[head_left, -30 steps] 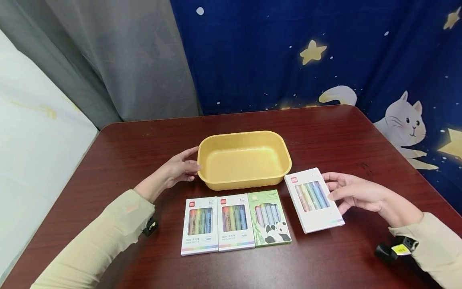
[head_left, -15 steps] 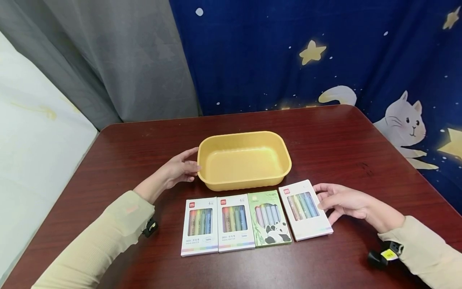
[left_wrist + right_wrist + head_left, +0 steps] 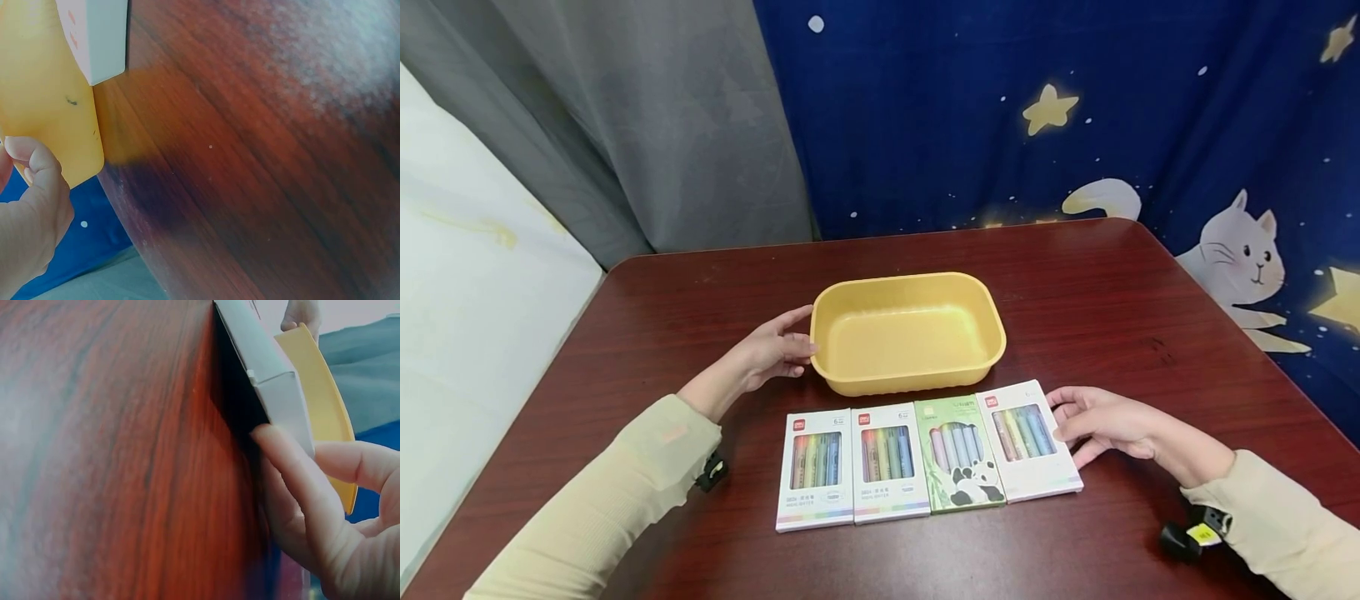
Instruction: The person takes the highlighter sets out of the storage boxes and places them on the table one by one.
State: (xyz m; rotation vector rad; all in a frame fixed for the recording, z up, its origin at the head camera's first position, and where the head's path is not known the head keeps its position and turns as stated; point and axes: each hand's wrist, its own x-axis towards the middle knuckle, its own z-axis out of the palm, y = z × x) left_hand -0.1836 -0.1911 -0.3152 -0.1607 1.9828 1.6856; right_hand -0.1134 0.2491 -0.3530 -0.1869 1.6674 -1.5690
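Observation:
In the head view my left hand holds the left end of a yellow plastic bin, thumb at the rim. My right hand grips the right edge of a white highlighter box with a clear window of pastel pens. A dark gap shows under this box in the right wrist view. Its left edge lies right along a green panda-print pen box. Two more white highlighter boxes, the middle one and the leftmost one, continue the row leftward.
The row lies in front of the bin on a dark red wooden table. Behind the table hang a grey curtain and a blue curtain with stars and a cat. A white surface slopes along the left side.
My right hand has brought the white highlighter box left and toward me, turning it slightly, up against the green panda box. The left hand and the bin have stayed in place.

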